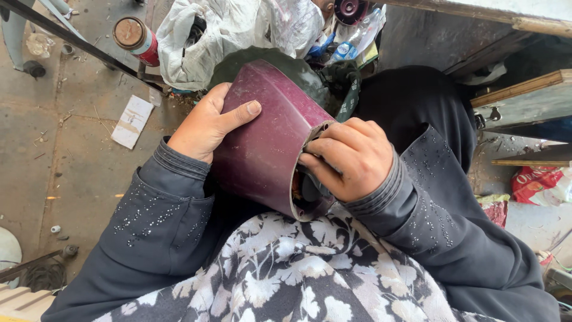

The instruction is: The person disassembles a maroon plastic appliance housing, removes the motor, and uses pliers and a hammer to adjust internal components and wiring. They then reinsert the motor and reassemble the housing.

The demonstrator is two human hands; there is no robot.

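Dark maroon, rounded plastic housing (pixel 268 137) lies across the person's lap, open end turned toward the right and downward, resting above a black-and-white floral cloth (pixel 286 274); left hand (pixel 205 122) is spread flat on the housing's outer wall, thumb laid along the top face, fingers wrapped out of sight behind it; right hand (pixel 351 158) is curled at the open rim, fingertips hooked over the edge and reaching into the mouth, closed around that rim; what sits inside the opening is dark and cannot be made out. Both sleeves are dark grey with small pale specks. Behind the housing lies a dark green ridged plastic piece (pixel 280 65), touching it or just beside it; cannot tell which. Beyond that sits a crumpled white plastic bag (pixel 226 30); a cylindrical can with a rust-brown lid and red side (pixel 136 39) stands on the concrete floor (pixel 53 149) to the left; a white paper scrap (pixel 132 121) lies near it.
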